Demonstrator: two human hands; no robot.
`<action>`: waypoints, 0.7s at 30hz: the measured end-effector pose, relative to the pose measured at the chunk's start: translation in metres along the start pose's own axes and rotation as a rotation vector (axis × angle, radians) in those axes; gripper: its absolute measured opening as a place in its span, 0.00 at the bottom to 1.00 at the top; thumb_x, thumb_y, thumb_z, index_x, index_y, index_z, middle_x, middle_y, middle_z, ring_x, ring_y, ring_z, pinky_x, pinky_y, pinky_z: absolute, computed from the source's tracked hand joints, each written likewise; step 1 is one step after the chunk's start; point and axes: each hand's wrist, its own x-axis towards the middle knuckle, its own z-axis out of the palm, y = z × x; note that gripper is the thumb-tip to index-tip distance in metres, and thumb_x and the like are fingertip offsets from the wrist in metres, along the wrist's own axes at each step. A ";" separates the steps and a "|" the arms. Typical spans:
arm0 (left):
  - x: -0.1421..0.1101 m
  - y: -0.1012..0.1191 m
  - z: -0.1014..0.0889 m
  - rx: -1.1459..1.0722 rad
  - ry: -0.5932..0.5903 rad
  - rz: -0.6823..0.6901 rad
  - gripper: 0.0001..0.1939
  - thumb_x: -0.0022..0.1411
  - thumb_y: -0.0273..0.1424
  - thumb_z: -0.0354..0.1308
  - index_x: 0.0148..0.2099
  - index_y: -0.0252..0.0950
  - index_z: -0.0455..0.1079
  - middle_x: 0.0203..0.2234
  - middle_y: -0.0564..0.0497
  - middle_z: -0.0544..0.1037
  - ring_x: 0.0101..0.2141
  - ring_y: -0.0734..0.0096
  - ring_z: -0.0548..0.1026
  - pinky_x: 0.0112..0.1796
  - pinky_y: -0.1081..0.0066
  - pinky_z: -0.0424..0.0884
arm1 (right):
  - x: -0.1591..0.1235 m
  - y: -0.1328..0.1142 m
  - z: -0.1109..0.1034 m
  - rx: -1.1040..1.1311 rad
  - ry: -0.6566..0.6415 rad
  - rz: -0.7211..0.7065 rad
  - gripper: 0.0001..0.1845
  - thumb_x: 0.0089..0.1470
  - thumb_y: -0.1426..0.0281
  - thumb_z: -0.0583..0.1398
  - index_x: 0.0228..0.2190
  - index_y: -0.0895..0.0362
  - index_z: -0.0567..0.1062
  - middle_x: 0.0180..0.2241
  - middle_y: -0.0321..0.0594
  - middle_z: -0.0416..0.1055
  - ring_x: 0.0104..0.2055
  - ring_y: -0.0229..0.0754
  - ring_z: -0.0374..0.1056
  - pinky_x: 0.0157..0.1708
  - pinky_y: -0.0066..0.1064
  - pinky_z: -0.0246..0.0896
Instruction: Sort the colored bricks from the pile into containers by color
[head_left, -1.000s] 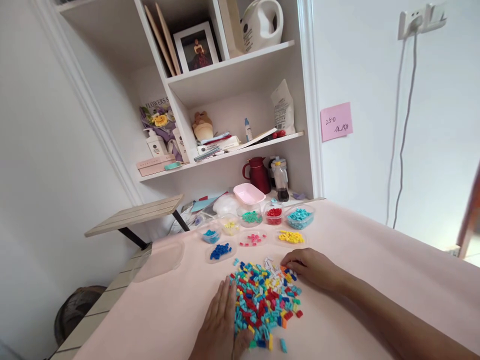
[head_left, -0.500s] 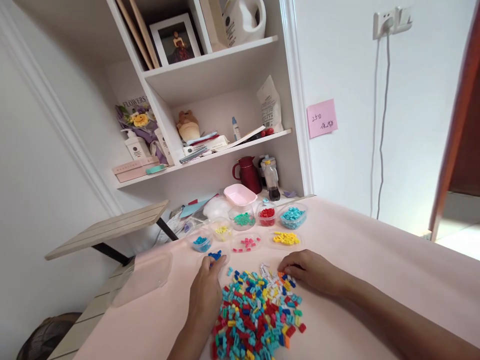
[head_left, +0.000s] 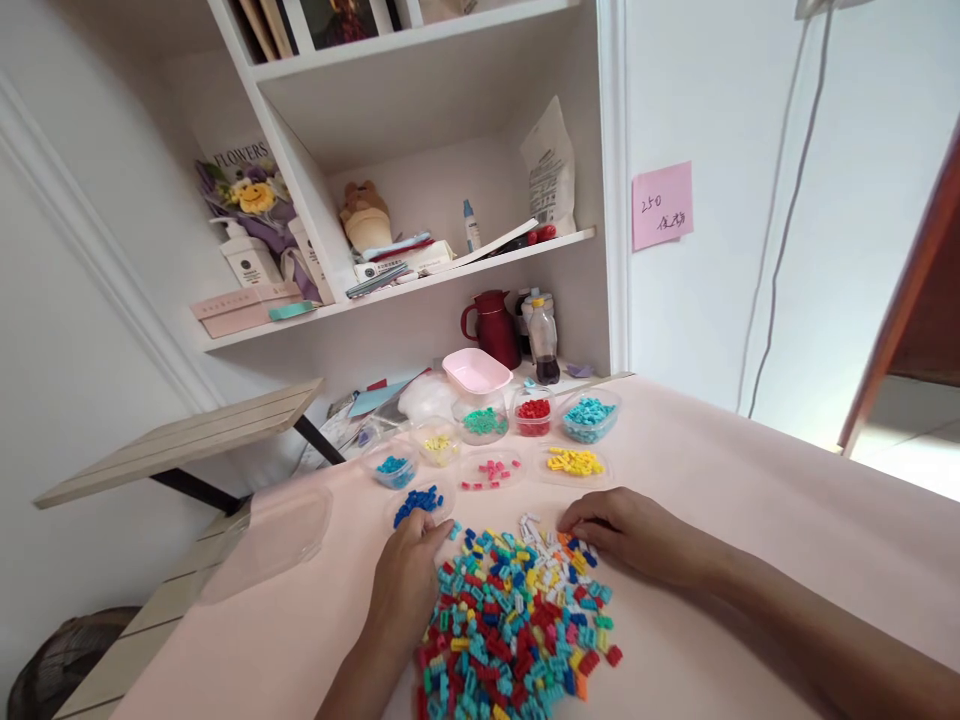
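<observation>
A heap of small plastic bricks (head_left: 517,620) in red, blue, teal, yellow and white lies on the pale pink table (head_left: 750,520). My left hand (head_left: 405,585) rests palm down at the heap's left edge, its fingers loosely stretched toward a clear dish of dark blue bricks (head_left: 418,500). At the heap's far right edge, my right hand (head_left: 626,535) has its fingers curled down onto the bricks. What those fingertips pinch is hidden.
Behind the heap stand clear dishes of sorted bricks: light blue (head_left: 394,467), yellow (head_left: 437,443), green (head_left: 484,421), red (head_left: 533,410), cyan (head_left: 589,413), pink (head_left: 491,468), yellow (head_left: 574,461). A pink basin (head_left: 476,370), a clear lid (head_left: 277,530) and a cluttered shelf (head_left: 465,265) are near.
My left hand went from flat beside the heap up to the dark blue dish, then drew back a little. My right hand stayed put. The camera tilted downward.
</observation>
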 end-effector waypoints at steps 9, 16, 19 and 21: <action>-0.010 -0.006 0.005 -0.196 0.059 -0.005 0.30 0.54 0.16 0.41 0.52 0.41 0.73 0.47 0.49 0.71 0.49 0.69 0.71 0.49 0.70 0.68 | -0.004 -0.008 -0.005 0.007 0.015 0.018 0.15 0.57 0.66 0.53 0.39 0.49 0.79 0.39 0.39 0.77 0.39 0.46 0.71 0.40 0.33 0.64; -0.011 -0.008 0.005 -0.140 0.094 0.038 0.25 0.55 0.19 0.42 0.45 0.41 0.76 0.40 0.50 0.76 0.41 0.70 0.76 0.41 0.71 0.73 | -0.009 -0.011 -0.015 0.024 0.034 0.043 0.15 0.53 0.70 0.56 0.39 0.50 0.80 0.38 0.41 0.75 0.36 0.43 0.70 0.37 0.32 0.65; -0.013 -0.009 0.006 -0.128 0.199 0.060 0.23 0.57 0.21 0.43 0.43 0.41 0.76 0.39 0.53 0.78 0.37 0.72 0.78 0.36 0.75 0.74 | -0.010 -0.008 -0.017 0.023 0.014 0.062 0.16 0.48 0.73 0.58 0.38 0.50 0.80 0.37 0.41 0.73 0.34 0.41 0.68 0.35 0.31 0.65; -0.015 -0.009 0.006 -0.108 0.272 0.092 0.21 0.58 0.23 0.43 0.41 0.41 0.76 0.37 0.54 0.79 0.36 0.73 0.78 0.34 0.77 0.73 | -0.010 -0.007 -0.017 0.022 0.002 0.062 0.17 0.46 0.73 0.60 0.39 0.50 0.79 0.38 0.41 0.72 0.35 0.41 0.68 0.35 0.31 0.65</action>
